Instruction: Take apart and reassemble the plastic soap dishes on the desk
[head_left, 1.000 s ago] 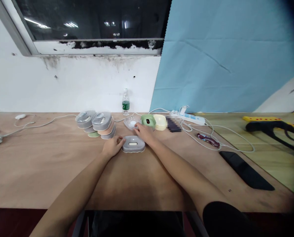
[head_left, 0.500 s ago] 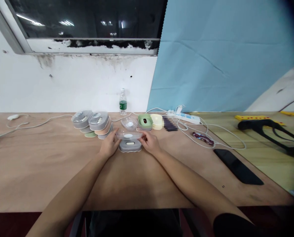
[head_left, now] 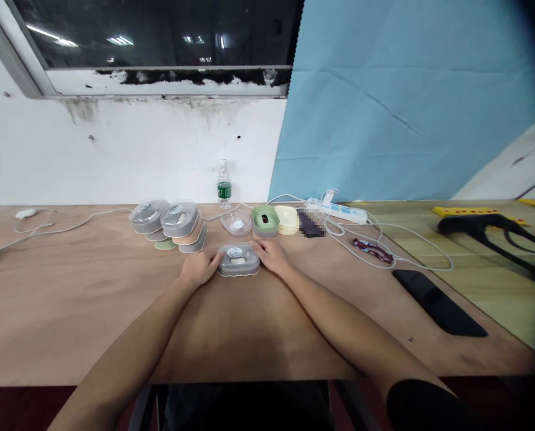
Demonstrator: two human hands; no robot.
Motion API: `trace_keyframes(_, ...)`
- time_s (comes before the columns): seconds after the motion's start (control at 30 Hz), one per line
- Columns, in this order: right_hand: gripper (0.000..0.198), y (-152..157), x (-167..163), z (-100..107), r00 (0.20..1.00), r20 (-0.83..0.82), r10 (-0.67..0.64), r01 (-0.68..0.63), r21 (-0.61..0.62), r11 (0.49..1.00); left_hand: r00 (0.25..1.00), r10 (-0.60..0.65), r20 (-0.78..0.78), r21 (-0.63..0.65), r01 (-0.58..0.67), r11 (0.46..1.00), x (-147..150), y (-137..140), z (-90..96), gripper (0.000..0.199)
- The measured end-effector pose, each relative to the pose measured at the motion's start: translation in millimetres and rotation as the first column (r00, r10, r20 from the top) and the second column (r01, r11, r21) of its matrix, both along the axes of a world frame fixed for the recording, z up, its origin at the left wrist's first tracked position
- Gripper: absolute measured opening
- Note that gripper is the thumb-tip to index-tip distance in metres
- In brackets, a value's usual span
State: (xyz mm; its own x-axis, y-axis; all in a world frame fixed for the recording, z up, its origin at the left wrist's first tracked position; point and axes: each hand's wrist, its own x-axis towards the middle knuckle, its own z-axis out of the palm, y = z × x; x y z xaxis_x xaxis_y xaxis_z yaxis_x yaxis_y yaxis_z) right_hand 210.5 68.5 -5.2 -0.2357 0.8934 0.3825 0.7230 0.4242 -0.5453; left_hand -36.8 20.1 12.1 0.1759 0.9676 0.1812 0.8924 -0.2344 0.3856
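A small grey plastic box (head_left: 239, 268) stands in front of me, its clear lid (head_left: 235, 252) seated on top with a round white label. At the box's left side, my left hand (head_left: 200, 267) has its thumb and fingers against the lid's edge. My right hand (head_left: 271, 256) grips the opposite side, fingertips at the lid's upper right corner. Just behind the box lies another clear lid (head_left: 236, 223). To its right stands a green box (head_left: 265, 221) on a grey one, then a stack of cream trays (head_left: 286, 220).
Stacked lidded boxes (head_left: 178, 224) stand at the left. A water bottle (head_left: 224, 185) is by the wall. To the right are a power strip (head_left: 346, 213), white cables, a dark red object (head_left: 373, 250), a black phone (head_left: 438, 302) and a black-framed item (head_left: 487, 236).
The clear lid, held tilted above the grey box before, has come down onto it. Both hands have lowered with it to the box's sides.
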Motion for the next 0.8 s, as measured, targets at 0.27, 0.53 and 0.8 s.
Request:
trace_keyframes(0.27, 0.054, 10, 7, -5, 0.988, -0.049, 0.149, -0.153, -0.090, 0.984, 0.997, -0.078, 0.019, -0.056, 0.079, 0.995, -2, 0, 1.0, 0.064)
trace_keyframes(0.53, 0.052, 12, 10, -8, 0.968, -0.143, 0.205, -0.223, -0.119, 0.968, 0.998, -0.064, 0.029, -0.032, 0.064, 0.997, -1, -1, 1.1, 0.063)
trace_keyframes(0.8, 0.043, 9, 11, -4, 0.960, -0.194, 0.201, -0.228, -0.129, 0.965, 0.999, 0.036, 0.035, -0.028, -0.035, 0.999, 0, -2, 2.7, 0.057)
